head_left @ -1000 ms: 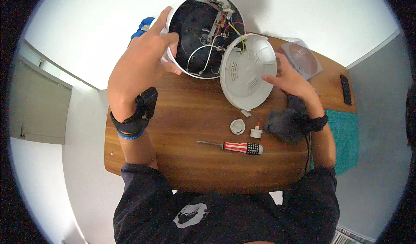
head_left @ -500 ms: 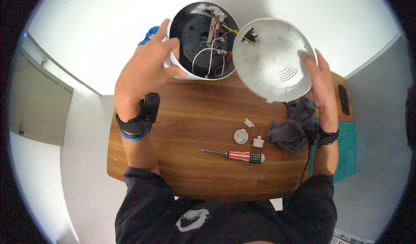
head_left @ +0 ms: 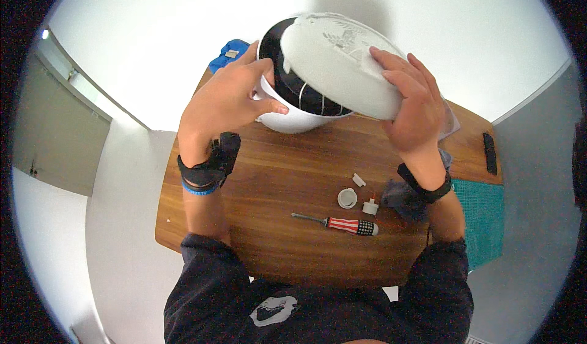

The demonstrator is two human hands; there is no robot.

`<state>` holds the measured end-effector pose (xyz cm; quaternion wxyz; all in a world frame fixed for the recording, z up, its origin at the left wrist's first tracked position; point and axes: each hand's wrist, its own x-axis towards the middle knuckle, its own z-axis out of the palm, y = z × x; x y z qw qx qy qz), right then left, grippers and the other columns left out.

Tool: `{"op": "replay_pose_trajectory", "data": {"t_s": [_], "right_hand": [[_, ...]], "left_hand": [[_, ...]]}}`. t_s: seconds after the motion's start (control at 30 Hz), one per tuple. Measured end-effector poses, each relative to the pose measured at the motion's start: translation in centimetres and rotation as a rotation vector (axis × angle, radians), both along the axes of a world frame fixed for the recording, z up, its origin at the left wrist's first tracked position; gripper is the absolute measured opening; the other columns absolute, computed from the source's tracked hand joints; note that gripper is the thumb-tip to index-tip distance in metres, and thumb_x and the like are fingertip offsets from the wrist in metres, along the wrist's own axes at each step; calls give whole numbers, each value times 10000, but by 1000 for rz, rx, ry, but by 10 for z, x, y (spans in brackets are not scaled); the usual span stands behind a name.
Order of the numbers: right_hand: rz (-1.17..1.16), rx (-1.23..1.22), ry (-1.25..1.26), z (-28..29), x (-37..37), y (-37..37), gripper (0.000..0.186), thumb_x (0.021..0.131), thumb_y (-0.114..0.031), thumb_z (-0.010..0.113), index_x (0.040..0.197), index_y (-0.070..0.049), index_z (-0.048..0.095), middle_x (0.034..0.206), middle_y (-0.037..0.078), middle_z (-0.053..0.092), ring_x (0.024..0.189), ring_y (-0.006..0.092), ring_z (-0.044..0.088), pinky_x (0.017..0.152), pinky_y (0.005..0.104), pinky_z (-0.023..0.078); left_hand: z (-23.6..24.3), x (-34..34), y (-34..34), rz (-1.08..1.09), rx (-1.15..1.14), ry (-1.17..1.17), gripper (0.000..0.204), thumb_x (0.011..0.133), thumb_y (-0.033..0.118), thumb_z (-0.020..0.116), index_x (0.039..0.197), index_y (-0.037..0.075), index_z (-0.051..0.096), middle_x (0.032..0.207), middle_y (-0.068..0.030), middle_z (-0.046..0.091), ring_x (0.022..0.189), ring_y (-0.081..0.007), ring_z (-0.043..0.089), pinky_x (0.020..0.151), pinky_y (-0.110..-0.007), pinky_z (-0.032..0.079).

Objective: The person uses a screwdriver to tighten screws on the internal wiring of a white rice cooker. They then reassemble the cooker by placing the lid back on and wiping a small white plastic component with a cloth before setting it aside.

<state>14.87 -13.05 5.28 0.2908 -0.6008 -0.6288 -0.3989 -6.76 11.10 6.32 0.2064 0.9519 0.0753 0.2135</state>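
Seemingly, closing up is the step: the right hand (head_left: pixel 419 107) grips the lid (head_left: pixel 342 69), tilted over the right of the bowl (head_left: pixel 295 122); the left hand (head_left: pixel 227 94) clamps the bowl's left edge. Seating the lid would call for levelling, wires (head_left: pixel 301 94) clear.

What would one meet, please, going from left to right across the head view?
Grey door → left grip → vented round white cover → right grip → teal mat.

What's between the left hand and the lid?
In the head view, the shell, its black inside showing, lies between the left hand and the lid.
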Motion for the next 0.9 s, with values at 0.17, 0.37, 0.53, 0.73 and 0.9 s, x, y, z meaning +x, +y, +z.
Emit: {"op": "replay_pose_trajectory", "data": {"t_s": [0.17, 0.37, 0.53, 0.73, 0.9], "right_hand": [[77, 96, -102, -18, 15, 19, 286, 1015, -128, 653, 1279, -136, 543, 1435, 93, 759, 1302, 309, 724, 1195, 514, 492], [113, 82, -95, -28, 27, 30, 278, 1026, -91, 602, 1291, -142, 536, 1438, 78, 755, 1308, 312, 715, 1200, 532, 476], [284, 63, 3, -37, 38, 42, 355, 990, -223, 707, 1299, -152, 547, 1490, 104, 707, 1342, 360, 685, 1200, 546, 481], [354, -90, 46, -37, 33, 43, 765, 845, -469, 869, 1482, -170, 571, 1583, 115, 613, 1415, 398, 616, 1180, 554, 504], [335, -156, 29, -34, 36, 44, 887, 810, -473, 899, 1579, -193, 557, 1607, 110, 583, 1431, 389, 600, 1167, 549, 514]], "left_hand": [[-2, 3, -2, -49, -102, 1, 514, 765, 294, 1001, 1073, 13, 700, 1258, -176, 655, 923, -345, 763, 787, -449, 614], [-1, 6, -2, -67, -120, 13, 556, 794, 287, 992, 1153, 16, 664, 1287, -184, 666, 924, -344, 766, 791, -432, 622], [-8, 6, 0, -76, -179, -92, 675, 813, 313, 988, 1268, 25, 580, 1101, -180, 710, 880, -312, 760, 765, -420, 620], [-11, 3, 7, 29, -206, -46, 828, 815, 335, 991, 1383, 23, 474, 1189, -250, 727, 957, -330, 779, 816, -422, 643], [-4, 6, -1, 113, -324, -18, 1015, 869, 160, 965, 1594, 62, 260, 1523, -276, 625, 1244, -319, 738, 989, -442, 647]]}}
